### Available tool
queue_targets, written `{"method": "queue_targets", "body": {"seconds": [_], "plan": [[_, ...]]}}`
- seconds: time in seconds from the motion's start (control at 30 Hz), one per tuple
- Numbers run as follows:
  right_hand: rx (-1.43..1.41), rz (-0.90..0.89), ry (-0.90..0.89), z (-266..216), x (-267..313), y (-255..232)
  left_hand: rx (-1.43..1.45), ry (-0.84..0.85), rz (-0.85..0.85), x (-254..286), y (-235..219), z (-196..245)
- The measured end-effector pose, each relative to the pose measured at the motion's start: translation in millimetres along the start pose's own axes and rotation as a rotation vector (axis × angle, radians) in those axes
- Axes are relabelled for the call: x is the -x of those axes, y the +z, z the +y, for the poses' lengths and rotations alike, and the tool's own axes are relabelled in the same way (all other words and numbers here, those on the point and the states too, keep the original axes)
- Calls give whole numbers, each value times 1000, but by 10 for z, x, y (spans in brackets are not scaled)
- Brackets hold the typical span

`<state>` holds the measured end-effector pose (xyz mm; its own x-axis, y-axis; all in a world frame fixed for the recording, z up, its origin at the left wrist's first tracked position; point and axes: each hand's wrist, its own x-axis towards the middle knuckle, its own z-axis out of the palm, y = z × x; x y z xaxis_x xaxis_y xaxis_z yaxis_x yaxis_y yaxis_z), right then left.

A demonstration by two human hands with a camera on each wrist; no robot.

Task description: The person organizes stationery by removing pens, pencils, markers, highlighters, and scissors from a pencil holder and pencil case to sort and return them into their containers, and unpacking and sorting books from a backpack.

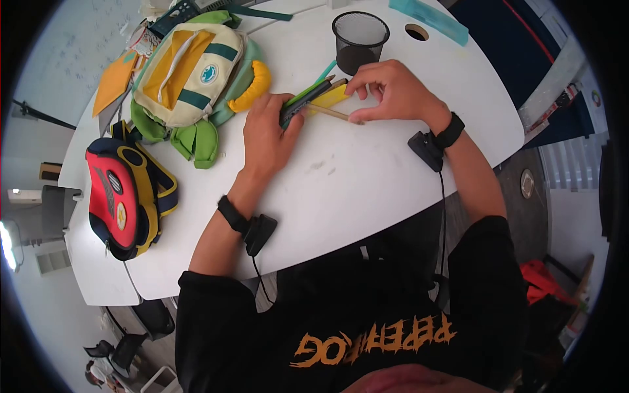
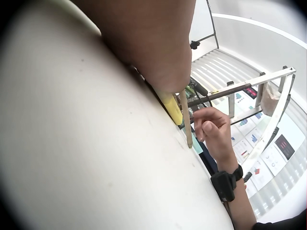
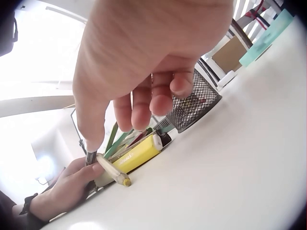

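My left hand (image 1: 268, 134) grips a bundle of writing tools just above the white table. In it are a dark grey pen (image 1: 304, 103), a green pencil (image 1: 298, 93) and a yellow highlighter (image 3: 139, 155) with lettering and a dark end. A pale wood-coloured stick (image 2: 186, 122), pencil-like with a yellowish tip, juts from the bundle toward the right. My right hand (image 1: 396, 92) hovers by that tip, fingers loosely bent; the left wrist view shows a gap between hand and stick. Behind the bundle stands a black mesh pen cup (image 1: 360, 42).
A cream and green backpack (image 1: 196, 75) with a yellow handle lies at the back left. Nearer is a red and navy bag (image 1: 118, 196). A teal case (image 1: 429, 19) rests at the far right edge, near a round hole (image 1: 417, 31) in the white table (image 1: 367, 177).
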<state>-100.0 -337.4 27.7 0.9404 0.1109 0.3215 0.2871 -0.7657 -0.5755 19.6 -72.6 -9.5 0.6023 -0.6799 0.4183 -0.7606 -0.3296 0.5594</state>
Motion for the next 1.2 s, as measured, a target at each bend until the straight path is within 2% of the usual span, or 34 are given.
{"method": "queue_targets", "body": {"seconds": [0.17,0.33,0.53,0.7,0.87,0.93,1.2], "plan": [[43,-93,13,11,6,67,8,0,16,25,0,13],[67,14,5,55,-12,65,15,39,35,-11,9,-2],[44,-65,74,130,7,78,-71,61,48,14,-17,57],[45,-84,80,132,10,92,-46,13,65,61,2,13],[36,-68,80,123,-3,61,-57,66,124,8,15,9],[34,-13,-41,146,8,91,-50,37,110,20,6,21],[24,-47,66,186,20,2,-100,58,101,57,8,-31]]}}
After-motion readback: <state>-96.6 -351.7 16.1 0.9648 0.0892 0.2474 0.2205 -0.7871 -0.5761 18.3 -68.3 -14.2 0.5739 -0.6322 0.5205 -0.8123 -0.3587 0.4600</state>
